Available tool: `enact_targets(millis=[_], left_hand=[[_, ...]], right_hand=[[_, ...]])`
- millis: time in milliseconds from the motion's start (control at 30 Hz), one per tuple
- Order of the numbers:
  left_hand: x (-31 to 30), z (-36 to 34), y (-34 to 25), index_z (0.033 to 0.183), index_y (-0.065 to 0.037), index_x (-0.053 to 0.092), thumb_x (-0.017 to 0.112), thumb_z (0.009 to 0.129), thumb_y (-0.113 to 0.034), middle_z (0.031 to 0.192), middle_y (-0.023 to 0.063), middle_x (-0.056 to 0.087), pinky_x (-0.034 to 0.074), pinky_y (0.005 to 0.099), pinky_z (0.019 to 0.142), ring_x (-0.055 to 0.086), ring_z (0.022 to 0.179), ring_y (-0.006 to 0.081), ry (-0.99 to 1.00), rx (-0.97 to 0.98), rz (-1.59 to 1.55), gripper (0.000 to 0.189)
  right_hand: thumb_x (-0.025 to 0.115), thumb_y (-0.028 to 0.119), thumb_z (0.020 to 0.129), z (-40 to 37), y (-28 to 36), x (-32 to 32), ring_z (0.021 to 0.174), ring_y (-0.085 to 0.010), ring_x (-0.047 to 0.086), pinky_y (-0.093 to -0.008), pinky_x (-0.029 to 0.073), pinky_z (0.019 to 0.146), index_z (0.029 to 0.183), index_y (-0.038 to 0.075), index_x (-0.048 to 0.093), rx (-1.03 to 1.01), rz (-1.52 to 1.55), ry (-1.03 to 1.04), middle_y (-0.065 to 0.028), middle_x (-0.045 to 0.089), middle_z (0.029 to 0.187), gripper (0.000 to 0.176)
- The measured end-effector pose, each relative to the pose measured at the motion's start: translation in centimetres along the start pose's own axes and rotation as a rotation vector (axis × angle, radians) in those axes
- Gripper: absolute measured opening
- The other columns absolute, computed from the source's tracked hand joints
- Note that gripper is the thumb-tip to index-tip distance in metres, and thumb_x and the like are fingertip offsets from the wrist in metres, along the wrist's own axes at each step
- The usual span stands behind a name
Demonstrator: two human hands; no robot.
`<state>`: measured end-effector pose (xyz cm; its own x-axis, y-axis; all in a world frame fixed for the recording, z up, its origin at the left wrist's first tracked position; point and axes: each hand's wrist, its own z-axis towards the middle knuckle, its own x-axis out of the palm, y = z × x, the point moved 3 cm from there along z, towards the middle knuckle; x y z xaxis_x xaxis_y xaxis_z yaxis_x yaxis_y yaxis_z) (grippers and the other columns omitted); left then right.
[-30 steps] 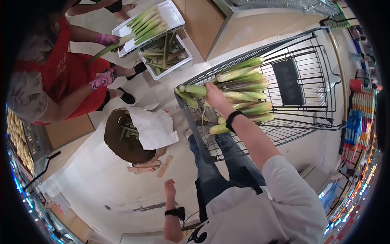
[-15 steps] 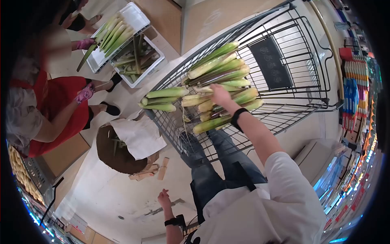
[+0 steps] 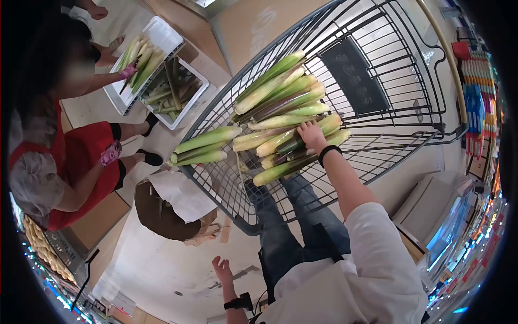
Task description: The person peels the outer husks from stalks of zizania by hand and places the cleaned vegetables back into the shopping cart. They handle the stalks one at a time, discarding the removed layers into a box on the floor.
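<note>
Pale green and white water bamboo shoots (image 3: 280,97) lie in rows across the wire shopping cart (image 3: 410,127). My right hand (image 3: 312,135), with a dark band at the wrist, is on the lower group, its fingers curled over a dark green shoot (image 3: 292,144). Part of that shoot is hidden under the hand. A smaller bunch of shoots (image 3: 202,147) lies at the cart's left end. Low in the view, away from the cart, my left hand (image 3: 222,270) holds nothing and its fingers are apart.
At upper left, a co-worker in a red apron (image 3: 83,178) has a gloved hand (image 3: 128,72) on stalks in a white crate (image 3: 167,35). Beside it stands another crate (image 3: 199,89) of stalks. A brown sack (image 3: 162,216) sits left of the cart; bright shelves line the right.
My right hand has moved right and slightly down over the lower shoots. My left hand's fingers have spread. The co-worker's gloved hand has moved over the crate's stalks. The view has shifted slightly.
</note>
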<state>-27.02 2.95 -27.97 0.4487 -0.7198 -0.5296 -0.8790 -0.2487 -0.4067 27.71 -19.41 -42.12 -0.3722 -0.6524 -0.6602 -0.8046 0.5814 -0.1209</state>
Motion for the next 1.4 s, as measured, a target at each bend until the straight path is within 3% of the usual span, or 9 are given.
enact_targets(millis=[300, 400, 700, 867, 1000, 1067, 1167, 1300, 1400], left_hand=[[2.0, -2.6, -13.3, 0.115, -0.002, 0.041, 0.053, 0.082, 0.000, 0.110, 0.0090, 0.048, 0.044, 0.0279, 0.080, 0.052, 0.095, 0.0164, 0.024, 0.203, -0.125, 0.035], [3.5, -3.7, -20.6, 0.112, -0.002, 0.045, 0.055, 0.082, -0.004, 0.111, 0.0094, 0.050, 0.041, 0.0283, 0.084, 0.051, 0.099, 0.0157, 0.186, 0.468, -0.272, 0.032], [6.3, -14.2, -38.8, 0.126, -0.002, 0.038, 0.072, 0.069, -0.021, 0.120, 0.0164, 0.045, 0.039, 0.0339, 0.091, 0.045, 0.111, 0.0283, 0.446, 1.012, 0.038, 0.069], [5.8, -16.9, -39.5, 0.125, -0.002, 0.038, 0.074, 0.064, -0.012, 0.118, 0.0135, 0.047, 0.037, 0.0325, 0.093, 0.047, 0.110, 0.0239, 0.466, 1.069, 0.108, 0.071], [5.4, -18.3, -40.1, 0.115, 0.000, 0.047, 0.072, 0.067, -0.015, 0.110, 0.0133, 0.051, 0.041, 0.0304, 0.086, 0.050, 0.102, 0.0198, 0.284, 1.129, -0.066, 0.056], [4.5, -18.5, -40.4, 0.110, 0.000, 0.050, 0.072, 0.068, -0.017, 0.105, 0.0131, 0.055, 0.043, 0.0298, 0.082, 0.054, 0.097, 0.0183, 0.269, 1.124, -0.153, 0.051], [3.6, -19.2, -41.0, 0.106, -0.002, 0.054, 0.074, 0.066, -0.028, 0.078, 0.0104, 0.063, 0.047, 0.0301, 0.067, 0.061, 0.070, 0.0171, 0.304, 0.984, 0.060, 0.052], [2.6, -19.5, -42.2, 0.106, -0.002, 0.055, 0.073, 0.067, -0.030, 0.078, 0.0110, 0.063, 0.046, 0.0290, 0.067, 0.060, 0.071, 0.0176, 0.128, 1.111, 0.040, 0.051], [2.0, -19.8, -43.1, 0.108, -0.002, 0.053, 0.072, 0.068, -0.031, 0.080, 0.0130, 0.062, 0.046, 0.0287, 0.067, 0.059, 0.071, 0.0187, 0.250, 0.944, 0.094, 0.053]], right_hand=[[0.071, 0.034, 0.057, -4.6, -2.6, -8.2, 0.093, -0.0271, 0.057, -0.0387, 0.048, 0.078, 0.104, 0.008, 0.054, -0.049, 0.311, -0.200, -0.0087, 0.055, 0.103, 0.056], [0.069, 0.034, 0.058, -9.7, -4.5, -13.8, 0.079, -0.0329, 0.058, -0.0386, 0.049, 0.070, 0.101, 0.003, 0.053, -0.027, 0.665, -0.447, -0.0138, 0.058, 0.096, 0.056], [0.053, 0.014, 0.077, -24.4, -1.9, -21.3, 0.080, -0.0137, 0.058, -0.0265, 0.048, 0.068, 0.100, -0.002, 0.054, -0.133, 1.973, -0.494, -0.0071, 0.057, 0.089, 0.028], [0.059, 0.027, 0.079, -29.6, 3.0, -25.9, 0.090, -0.0224, 0.057, -0.0368, 0.048, 0.080, 0.121, 0.006, 0.038, -0.665, 2.311, -0.793, -0.0103, 0.056, 0.095, 0.051], [0.062, 0.028, 0.079, -30.3, 6.7, -26.9, 0.088, -0.0263, 0.058, -0.0396, 0.048, 0.080, 0.120, 0.007, 0.034, -0.751, 2.503, -0.615, -0.0117, 0.055, 0.095, 0.053], [0.057, 0.010, 0.080, -30.4, 6.8, -27.2, 0.085, -0.0247, 0.059, -0.0356, 0.048, 0.078, 0.112, 0.000, 0.036, -0.719, 2.529, -0.670, -0.0128, 0.057, 0.088, 0.040], [0.057, 0.010, 0.080, -30.5, 6.7, -28.5, 0.075, -0.0238, 0.060, -0.0348, 0.050, 0.069, 0.104, -0.001, 0.041, -0.746, 2.465, -0.749, -0.0135, 0.057, 0.082, 0.031], [0.057, 0.018, 0.082, -30.0, 6.6, -29.6, 0.073, -0.0249, 0.060, -0.0360, 0.051, 0.069, 0.107, -0.001, 0.040, -0.733, 2.517, -0.771, -0.0145, 0.058, 0.083, 0.036], [0.055, 0.023, 0.084, -29.4, 6.6, -30.2, 0.077, -0.0264, 0.060, -0.0375, 0.051, 0.070, 0.111, 0.000, 0.038, -0.743, 2.603, -0.687, -0.0172, 0.057, 0.088, 0.039]])
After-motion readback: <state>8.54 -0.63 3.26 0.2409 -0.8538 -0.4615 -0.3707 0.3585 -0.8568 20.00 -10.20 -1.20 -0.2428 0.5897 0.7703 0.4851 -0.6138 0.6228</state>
